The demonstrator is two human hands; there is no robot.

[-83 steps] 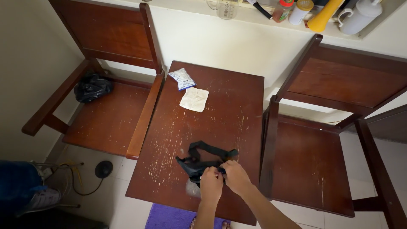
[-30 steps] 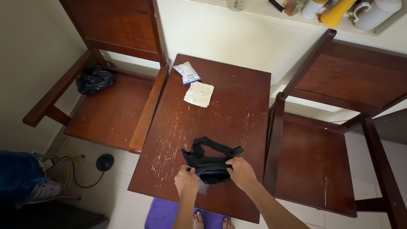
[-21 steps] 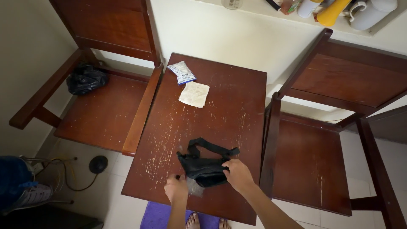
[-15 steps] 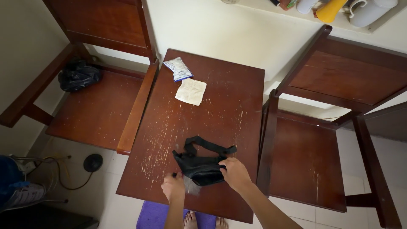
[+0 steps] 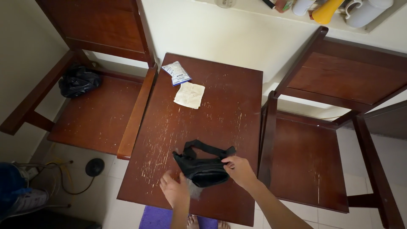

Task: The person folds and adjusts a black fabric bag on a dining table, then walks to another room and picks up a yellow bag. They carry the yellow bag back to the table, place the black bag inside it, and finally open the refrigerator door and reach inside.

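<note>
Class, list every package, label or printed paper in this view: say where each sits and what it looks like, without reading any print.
Small sachet: far left corner of the table, flat, white with blue print.
Paper slip: just nearer than the sachet, creased, off-white rectangle.
Labelled containers: ledge above, cut off by the frame.

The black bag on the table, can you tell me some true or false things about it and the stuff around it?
1. The right hand grips the black bag at its right end. True.
2. The left hand is closed tight around the bag. False: it is open, palm up, beside the bag's near left corner.
3. The bag lies on the wooden table. True.
4. The white paper square sits on the right-hand chair. False: it lies on the table, next to a small packet.
5. A crumpled black plastic bag rests on the left chair. True.
</note>
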